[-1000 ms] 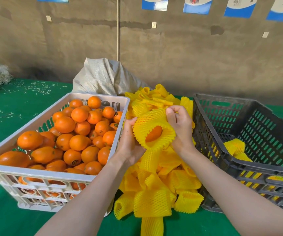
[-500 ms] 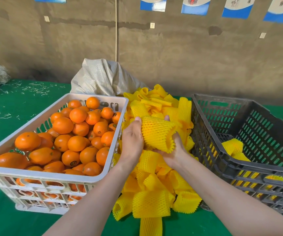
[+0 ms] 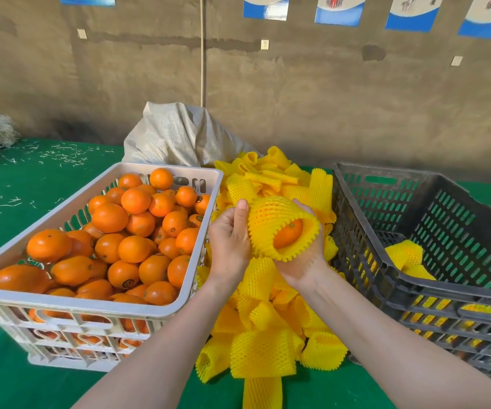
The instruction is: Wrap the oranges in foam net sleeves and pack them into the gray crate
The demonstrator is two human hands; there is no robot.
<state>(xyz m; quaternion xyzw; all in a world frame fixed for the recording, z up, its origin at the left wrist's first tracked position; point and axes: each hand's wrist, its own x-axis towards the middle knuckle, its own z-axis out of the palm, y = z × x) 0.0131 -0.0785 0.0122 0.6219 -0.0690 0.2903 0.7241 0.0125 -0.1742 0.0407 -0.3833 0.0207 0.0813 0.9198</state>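
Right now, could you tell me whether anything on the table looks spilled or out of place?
Only pale shreds scattered far left on the green table; the loose sleeve pile looks like working stock.

Foam net sleeve (image 3: 270,222): matt mesh. Oranges (image 3: 110,217): glossy, dimpled. Crates: gray crate (image 3: 433,293) and white crate (image 3: 90,305), slotted plastic. Sack (image 3: 176,134): woven.

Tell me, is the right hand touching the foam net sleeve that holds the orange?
Touching. The head view shows the right hand cupping the foam net sleeve from below, fingers curled over its far side; the orange sits inside.
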